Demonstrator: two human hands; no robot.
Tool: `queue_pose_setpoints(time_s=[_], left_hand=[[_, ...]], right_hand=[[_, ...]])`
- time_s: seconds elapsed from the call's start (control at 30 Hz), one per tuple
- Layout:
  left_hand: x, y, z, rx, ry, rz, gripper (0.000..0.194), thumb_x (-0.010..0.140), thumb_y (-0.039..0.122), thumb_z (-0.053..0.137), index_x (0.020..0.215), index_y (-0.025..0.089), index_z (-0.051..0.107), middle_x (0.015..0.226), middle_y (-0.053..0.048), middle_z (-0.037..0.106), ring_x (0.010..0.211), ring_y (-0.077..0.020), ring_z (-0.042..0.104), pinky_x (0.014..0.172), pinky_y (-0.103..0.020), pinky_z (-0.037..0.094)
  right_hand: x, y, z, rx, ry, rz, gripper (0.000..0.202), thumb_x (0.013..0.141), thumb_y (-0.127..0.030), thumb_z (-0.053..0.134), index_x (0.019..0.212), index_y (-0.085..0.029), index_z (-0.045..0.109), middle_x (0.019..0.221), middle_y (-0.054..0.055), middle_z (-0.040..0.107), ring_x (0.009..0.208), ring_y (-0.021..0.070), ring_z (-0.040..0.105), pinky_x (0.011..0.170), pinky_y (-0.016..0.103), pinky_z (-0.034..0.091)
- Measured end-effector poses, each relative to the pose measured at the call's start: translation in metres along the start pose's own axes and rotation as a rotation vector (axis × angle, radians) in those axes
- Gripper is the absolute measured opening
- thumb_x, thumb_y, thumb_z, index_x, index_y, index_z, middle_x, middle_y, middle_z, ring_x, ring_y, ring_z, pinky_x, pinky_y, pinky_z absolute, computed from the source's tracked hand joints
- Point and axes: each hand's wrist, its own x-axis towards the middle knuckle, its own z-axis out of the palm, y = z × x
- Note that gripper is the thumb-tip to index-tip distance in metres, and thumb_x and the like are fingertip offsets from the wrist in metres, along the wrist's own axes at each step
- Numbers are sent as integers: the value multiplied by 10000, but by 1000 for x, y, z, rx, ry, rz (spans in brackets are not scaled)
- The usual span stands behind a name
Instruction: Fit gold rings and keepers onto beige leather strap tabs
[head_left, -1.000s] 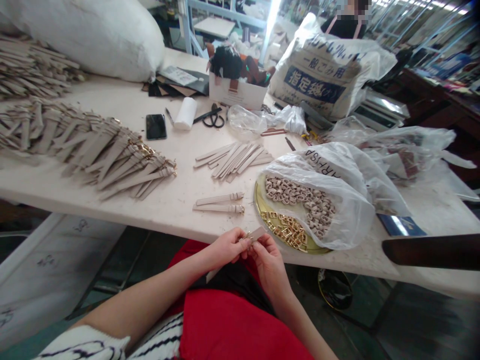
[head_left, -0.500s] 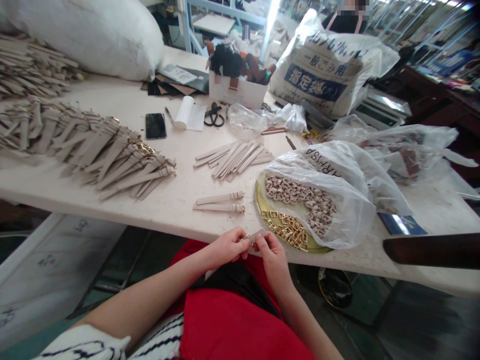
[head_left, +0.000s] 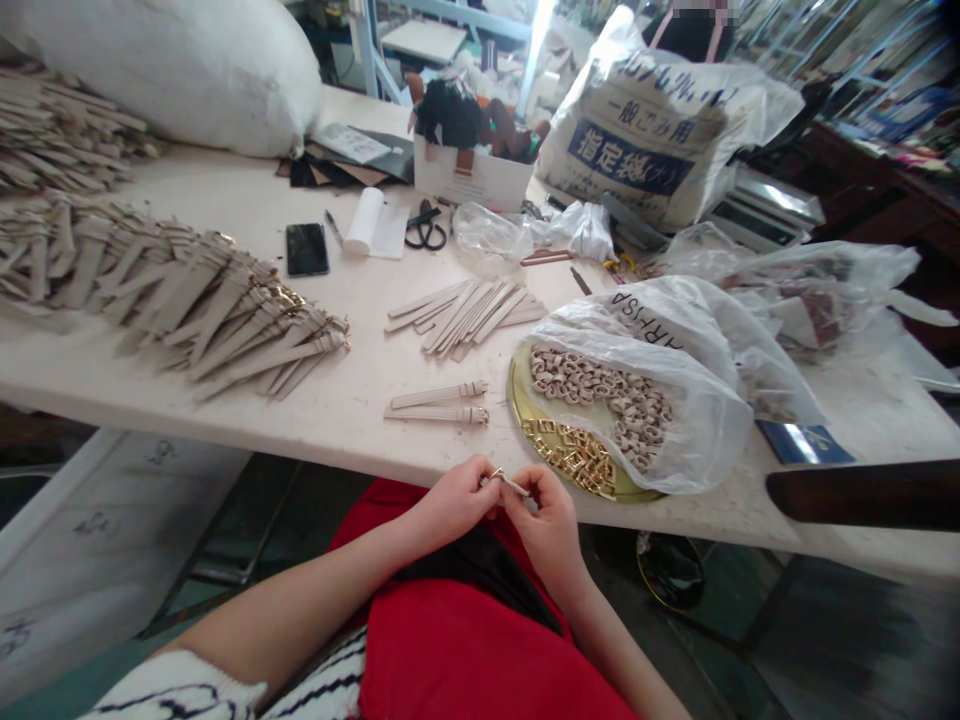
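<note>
Pinched between both hands at the table's front edge is a beige strap (head_left: 513,484) with a small gold buckle at its left end. My left hand (head_left: 463,497) grips the buckle end, and my right hand (head_left: 541,512) holds the strap's other side; their fingertips nearly meet. Just beyond lie two straps with buckles (head_left: 437,404). Farther back is a loose stack of plain straps (head_left: 472,318). To the right, a round yellow-green tray (head_left: 523,400) bears beige loops (head_left: 592,385) and gold buckles (head_left: 576,452), partly under a clear plastic bag (head_left: 697,400).
A long pile of buckled straps (head_left: 187,290) covers the left side. Behind are a phone (head_left: 307,249), a paper roll (head_left: 364,222), black scissors (head_left: 426,228), a white box (head_left: 472,180) and large bags (head_left: 630,140). A dark bar (head_left: 862,495) juts in at right.
My right hand has turned and curled more around the strap, which now shows its narrow edge. My left hand has shifted slightly. The view has moved a little.
</note>
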Motion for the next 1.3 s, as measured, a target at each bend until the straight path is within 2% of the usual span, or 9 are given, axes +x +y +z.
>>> queue_pose_setpoints(time_s=[0.17, 0.3, 0.43, 0.47, 0.6, 0.83, 1.03, 1.17, 1.3], left_hand=[[2, 6, -9, -16, -114, 69, 278, 764, 432, 473, 665, 179, 419, 497, 54, 505, 477, -85, 408, 486, -196, 290], [15, 8, -11, -131, -136, 31, 316, 730, 481, 509, 720, 181, 411, 467, 71, 479, 385, -67, 365, 408, -180, 255], [23, 15, -7, -183, -156, 128, 358, 747, 425, 504, 998, 178, 436, 582, 63, 527, 413, -72, 426, 414, -175, 312], [24, 17, -6, -158, -167, 154, 333, 762, 416, 485, 992, 177, 460, 587, 60, 523, 423, -69, 421, 421, -173, 314], [28, 21, -2, -93, -121, 137, 262, 786, 422, 437, 794, 167, 498, 527, 59, 489, 409, -61, 358, 412, -170, 271], [30, 12, -3, -86, -80, 128, 277, 785, 443, 439, 708, 178, 458, 495, 64, 479, 400, -62, 339, 415, -173, 258], [31, 21, -6, -92, -69, 129, 315, 785, 476, 432, 707, 175, 477, 486, 64, 481, 398, -64, 346, 424, -182, 272], [34, 30, -7, -144, -4, 159, 347, 793, 501, 408, 707, 172, 479, 483, 64, 480, 384, -58, 332, 419, -183, 270], [31, 27, -9, -154, 15, 181, 372, 796, 515, 407, 685, 167, 476, 480, 63, 460, 395, -54, 339, 421, -179, 263]], right_hand=[[10, 0, -2, 249, -81, 166, 180, 720, -306, 613, 720, -199, 468, 609, -53, 458, 567, 108, 422, 558, 225, 360], [14, -6, -9, 253, -179, 70, 186, 768, -365, 566, 728, -195, 503, 614, -45, 467, 577, 106, 426, 569, 225, 362], [38, -7, -41, 42, -277, -51, 274, 847, -411, 443, 753, -190, 575, 630, -13, 514, 609, 128, 472, 584, 243, 377], [51, -5, -54, -66, -262, -73, 280, 858, -406, 421, 790, -191, 586, 648, -5, 531, 623, 137, 489, 591, 250, 388], [110, 11, -102, -763, 141, -93, 138, 816, -252, 473, 818, -182, 592, 812, 49, 580, 786, 191, 525, 722, 300, 389], [153, 30, -123, -858, 216, -48, 90, 675, -55, 539, 662, -142, 560, 833, 125, 562, 846, 241, 534, 778, 351, 355], [122, 10, -104, -625, 96, -68, 128, 734, -258, 553, 814, -158, 554, 759, 37, 581, 706, 178, 537, 687, 307, 420], [81, -10, -66, 114, -167, 113, 250, 738, -401, 602, 859, -186, 565, 683, -13, 565, 605, 122, 512, 592, 252, 419], [59, -17, -39, 480, -194, 219, 234, 690, -360, 686, 840, -202, 601, 718, -20, 572, 610, 92, 496, 617, 227, 413]])
